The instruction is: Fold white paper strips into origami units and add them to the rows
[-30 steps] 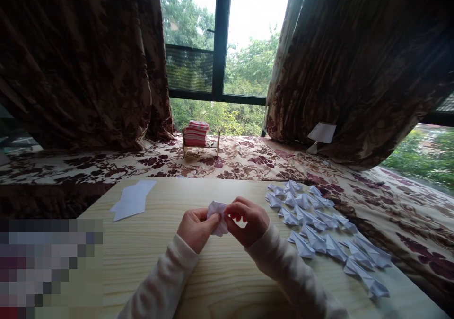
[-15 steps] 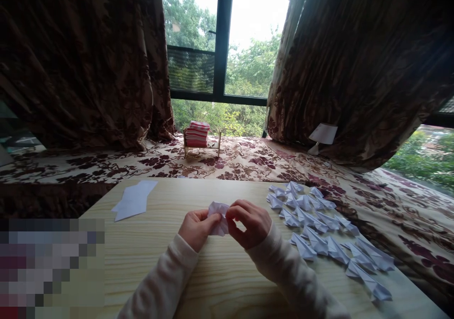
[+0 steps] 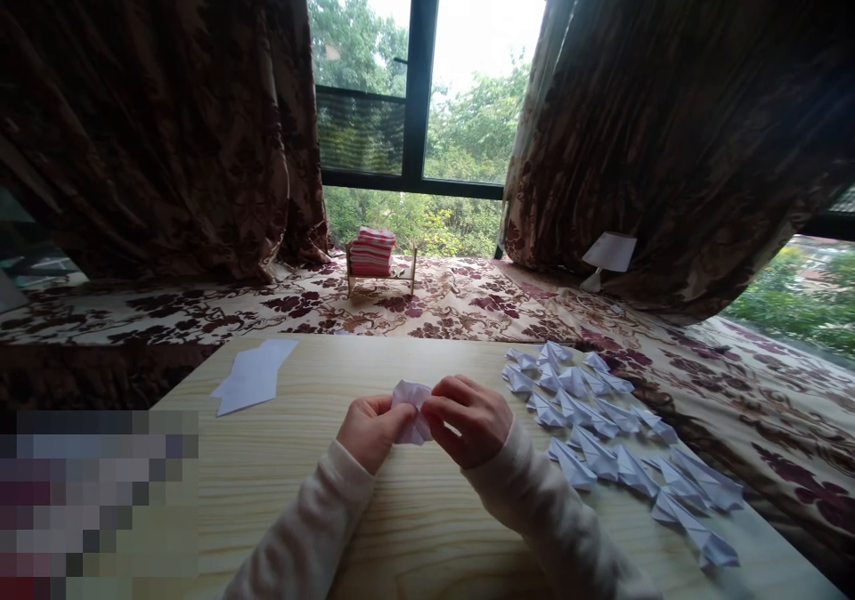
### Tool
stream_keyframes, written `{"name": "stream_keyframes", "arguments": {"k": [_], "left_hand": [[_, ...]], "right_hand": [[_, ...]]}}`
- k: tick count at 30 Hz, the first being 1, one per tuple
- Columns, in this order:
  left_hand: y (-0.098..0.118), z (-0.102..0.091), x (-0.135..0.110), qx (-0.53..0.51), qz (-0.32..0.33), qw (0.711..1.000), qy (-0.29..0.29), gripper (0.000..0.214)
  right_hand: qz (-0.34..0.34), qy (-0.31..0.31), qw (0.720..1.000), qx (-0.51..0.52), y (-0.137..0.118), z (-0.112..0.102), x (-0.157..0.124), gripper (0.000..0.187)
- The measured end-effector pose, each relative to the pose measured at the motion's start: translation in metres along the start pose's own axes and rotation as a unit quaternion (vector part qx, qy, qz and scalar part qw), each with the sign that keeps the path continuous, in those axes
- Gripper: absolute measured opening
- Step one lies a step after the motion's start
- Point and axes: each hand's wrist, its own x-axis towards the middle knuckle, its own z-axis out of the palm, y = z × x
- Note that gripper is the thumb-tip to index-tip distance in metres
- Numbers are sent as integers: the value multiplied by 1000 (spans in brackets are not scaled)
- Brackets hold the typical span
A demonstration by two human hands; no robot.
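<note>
- The folded paper [image 3: 412,395], a small white piece, is held up over the middle of the counter [image 3: 300,493], between the two hands.
- Its long axis runs roughly away from the person, leaning a little from far left to near right; fingers cover part of it, so I cannot tell which end is its tip.
- The left hand [image 3: 367,431] pinches it from the left, thumb uppermost.
- The right hand [image 3: 474,417] has thumb and fingers curled together, pinching the paper's right edge.
- On the right of the counter lie many folded white pieces [image 3: 618,462], loosely in rows, most slanting from far left to near right.
- White sheets [image 3: 254,377] overlap at the far left, their long axis slanting from near left to far right.
- Beyond the counter, striped cloths [image 3: 372,253] are stacked on a small stand [image 3: 413,271].
</note>
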Motion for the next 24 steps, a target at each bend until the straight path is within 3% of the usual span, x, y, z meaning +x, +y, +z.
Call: {"name": "stream_keyframes", "arguments": {"k": [7, 11, 14, 17, 21, 24], "left_hand": [[-4, -1, 1, -31, 7, 999, 0, 27], [-3, 1, -1, -51, 33, 998, 29, 28], [-2, 5, -3, -55, 56, 996, 50, 27], [-4, 7, -3, -26, 73, 996, 49, 29], [-9, 4, 0, 34, 115, 992, 39, 30], [-12, 2, 0, 85, 144, 985, 42, 27]], "right_hand": [[2, -1, 1000, 17, 0, -1, 0, 21], [88, 17, 990, 108, -1, 4, -1, 16], [229, 55, 954, 185, 0, 12, -2, 15], [346, 80, 895, 269, 2, 23, -3, 19], [375, 90, 834, 395, 2, 33, -4, 21], [369, 80, 826, 417, 1, 32, -4, 23]]}}
